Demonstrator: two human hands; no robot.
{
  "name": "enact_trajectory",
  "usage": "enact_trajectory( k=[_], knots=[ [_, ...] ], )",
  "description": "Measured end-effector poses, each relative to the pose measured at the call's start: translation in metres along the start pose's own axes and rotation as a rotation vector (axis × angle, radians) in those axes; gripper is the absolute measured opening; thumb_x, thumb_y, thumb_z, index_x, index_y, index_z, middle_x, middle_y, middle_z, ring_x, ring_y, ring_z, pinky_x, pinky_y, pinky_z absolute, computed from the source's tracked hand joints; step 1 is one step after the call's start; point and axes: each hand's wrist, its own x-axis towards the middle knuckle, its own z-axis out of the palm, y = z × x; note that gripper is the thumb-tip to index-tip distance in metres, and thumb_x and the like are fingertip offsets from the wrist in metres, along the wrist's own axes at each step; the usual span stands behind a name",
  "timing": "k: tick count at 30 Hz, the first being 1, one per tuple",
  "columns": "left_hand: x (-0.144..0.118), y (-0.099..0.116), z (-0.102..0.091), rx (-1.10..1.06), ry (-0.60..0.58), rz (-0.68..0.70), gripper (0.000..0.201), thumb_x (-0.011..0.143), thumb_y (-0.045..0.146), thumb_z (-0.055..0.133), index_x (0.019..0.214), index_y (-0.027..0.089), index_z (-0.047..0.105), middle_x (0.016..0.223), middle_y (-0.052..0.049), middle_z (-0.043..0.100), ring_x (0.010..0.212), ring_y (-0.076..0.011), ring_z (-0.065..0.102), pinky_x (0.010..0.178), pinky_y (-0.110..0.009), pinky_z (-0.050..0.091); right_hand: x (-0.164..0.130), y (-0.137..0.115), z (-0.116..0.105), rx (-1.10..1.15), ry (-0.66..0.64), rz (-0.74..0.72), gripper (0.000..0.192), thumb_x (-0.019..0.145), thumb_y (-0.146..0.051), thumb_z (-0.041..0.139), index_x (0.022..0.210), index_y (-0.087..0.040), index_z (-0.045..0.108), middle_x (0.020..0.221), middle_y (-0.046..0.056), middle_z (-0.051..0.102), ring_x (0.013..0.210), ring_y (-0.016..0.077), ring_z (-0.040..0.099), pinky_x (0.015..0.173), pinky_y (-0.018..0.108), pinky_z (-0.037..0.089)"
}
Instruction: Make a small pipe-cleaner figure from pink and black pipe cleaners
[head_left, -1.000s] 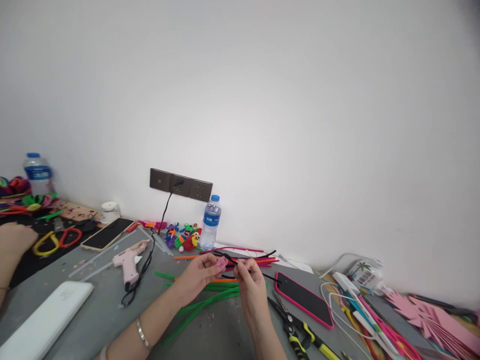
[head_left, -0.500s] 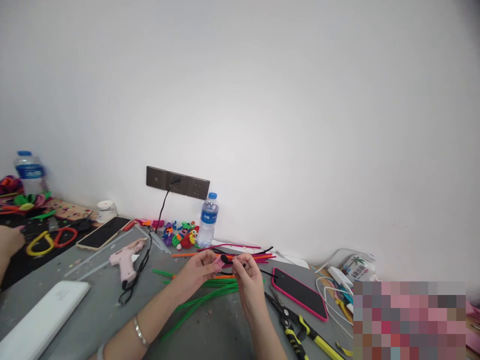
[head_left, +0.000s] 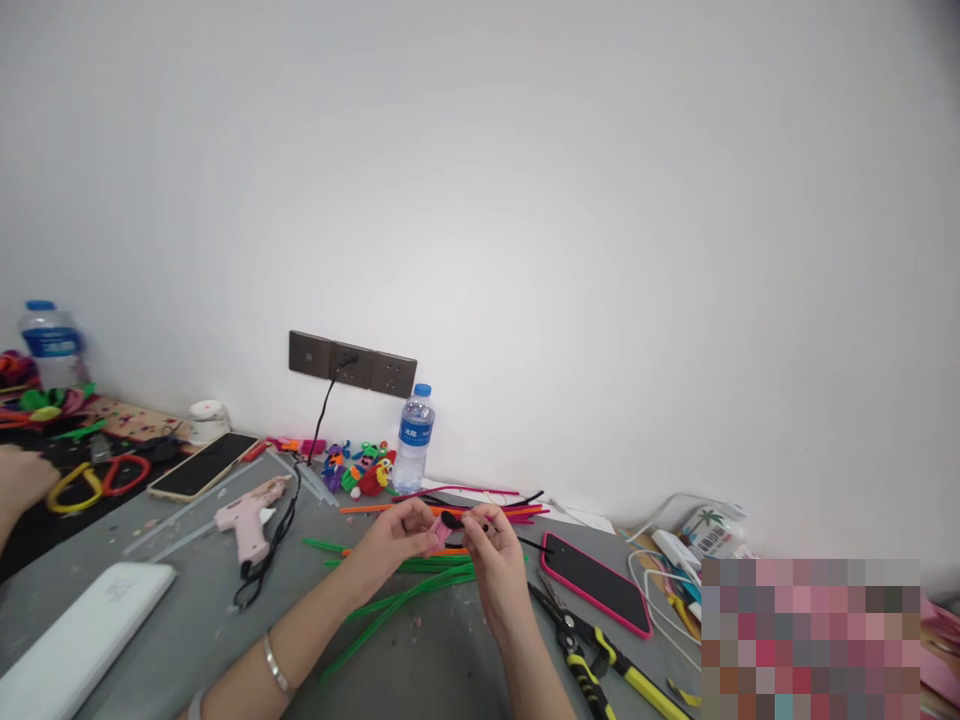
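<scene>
Both hands meet above the table at the centre. My left hand is closed in a pinch at the coiled end of a black pipe cleaner. Pink shows at its fingertips; whether this is nails or a small piece, I cannot tell. My right hand pinches the same black pipe cleaner just right of the coil, and a black tail runs out behind it toward the phone. Below and behind the hands lie several green pipe cleaners, with orange and pink ones farther back.
A pink glue gun, a white power bank and a phone lie left. Yellow-black pliers and a pink-cased phone lie right. A water bottle stands by the wall. Another person's hand is far left, near scissors.
The view has shifted slightly, so everything sits a little farther left. Both hands keep their pinch on the black pipe cleaner with only slight finger movement. The other person's hand has shifted a little.
</scene>
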Motion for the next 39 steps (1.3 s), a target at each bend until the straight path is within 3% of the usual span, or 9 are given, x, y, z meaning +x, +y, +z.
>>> enact_trajectory(
  k=[5, 10, 13, 20, 29, 33, 39],
  knots=[
    [0.001, -0.004, -0.003, 0.02, -0.019, 0.02, 0.031, 0.067, 0.033, 0.08, 0.085, 0.018, 0.059, 0.073, 0.001, 0.064, 0.068, -0.0133, 0.058, 0.067, -0.025, 0.044, 0.0, -0.002, 0.001, -0.01, 0.011, 0.013, 0.033, 0.063, -0.04, 0.081, 0.078, -0.02, 0.058, 0.063, -0.005, 0.055, 0.053, 0.0099, 0.043, 0.051, 0.021, 0.033],
    [0.0, -0.006, -0.006, 0.082, -0.043, 0.064, 0.05, 0.073, 0.031, 0.075, 0.119, 0.022, 0.056, 0.083, -0.001, 0.068, 0.079, -0.0178, 0.063, 0.077, -0.031, 0.048, -0.001, -0.006, 0.003, -0.017, 0.011, 0.029, 0.035, 0.063, -0.041, 0.081, 0.079, -0.02, 0.058, 0.058, -0.006, 0.052, 0.051, 0.0097, 0.042, 0.05, 0.021, 0.033],
    [-0.002, -0.005, -0.007, 0.246, -0.051, 0.145, 0.051, 0.08, 0.032, 0.068, 0.129, 0.024, 0.054, 0.091, -0.003, 0.067, 0.085, -0.0191, 0.063, 0.08, -0.032, 0.049, 0.0, -0.006, 0.001, -0.011, -0.007, 0.036, 0.035, 0.062, -0.039, 0.081, 0.08, -0.019, 0.058, 0.058, -0.006, 0.053, 0.051, 0.0094, 0.043, 0.05, 0.02, 0.033],
    [-0.007, 0.0, -0.007, 0.728, -0.027, 0.351, 0.027, 0.085, 0.025, 0.059, 0.112, 0.023, 0.065, 0.098, -0.005, 0.07, 0.084, -0.0191, 0.062, 0.079, -0.028, 0.049, 0.001, -0.002, -0.003, -0.024, -0.005, 0.04, 0.035, 0.063, -0.039, 0.081, 0.08, -0.018, 0.059, 0.059, -0.005, 0.054, 0.052, 0.0091, 0.043, 0.05, 0.02, 0.032],
    [-0.006, 0.0, -0.006, 0.817, 0.019, 0.396, 0.025, 0.084, 0.024, 0.06, 0.108, 0.023, 0.065, 0.096, -0.003, 0.072, 0.08, -0.0175, 0.064, 0.075, -0.026, 0.051, -0.003, -0.001, 0.003, 0.063, -0.039, 0.045, 0.035, 0.068, -0.046, 0.077, 0.087, -0.019, 0.063, 0.065, -0.005, 0.052, 0.057, 0.0105, 0.047, 0.057, 0.022, 0.038],
    [-0.004, -0.002, -0.008, 0.838, 0.046, 0.431, 0.024, 0.085, 0.024, 0.06, 0.108, 0.023, 0.065, 0.094, -0.003, 0.072, 0.078, -0.0171, 0.064, 0.074, -0.027, 0.052, -0.005, 0.001, 0.005, 0.092, -0.077, 0.102, 0.036, 0.068, -0.04, 0.079, 0.091, -0.02, 0.062, 0.057, -0.006, 0.051, 0.055, 0.0104, 0.046, 0.056, 0.021, 0.036],
    [-0.001, -0.003, -0.011, 0.876, 0.016, 0.54, 0.019, 0.085, 0.018, 0.059, 0.101, 0.022, 0.067, 0.096, -0.005, 0.072, 0.084, -0.018, 0.067, 0.074, -0.027, 0.053, -0.008, -0.002, 0.009, 0.192, -0.183, 0.179, 0.028, 0.066, -0.036, 0.081, 0.069, -0.017, 0.061, 0.059, -0.005, 0.052, 0.054, 0.0083, 0.045, 0.058, 0.02, 0.037]
  ],
)
